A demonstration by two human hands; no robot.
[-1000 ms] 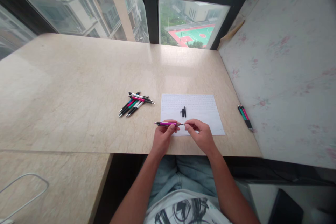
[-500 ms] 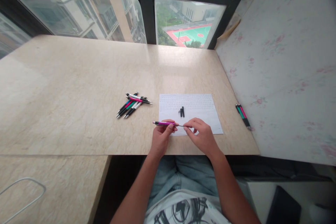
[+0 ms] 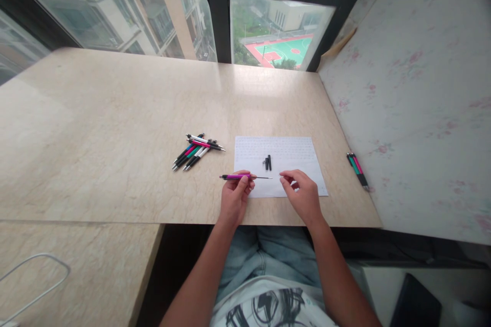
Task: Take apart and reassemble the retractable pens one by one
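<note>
My left hand is closed around the purple barrel of a pen. The pen lies level, clicker end to the left, and its thin ink refill sticks out bare to the right. Just past the refill's tip is my right hand, thumb and forefinger drawn together in a pinch, apart from the refill. Whatever may be between those fingertips is too small to make out. Beyond the hands, two black pen parts and a tiny silvery piece rest on the written sheet of paper.
Left of the paper lies a crossed pile of several pens on the stone-patterned desk. Two more pens lie against the flowered wall on the right. A white cable curls over the lower-left surface.
My right hand has moved off the refill to the right, so the refill's tip now shows. The left hand and pen have shifted slightly left. The view has moved a little.
</note>
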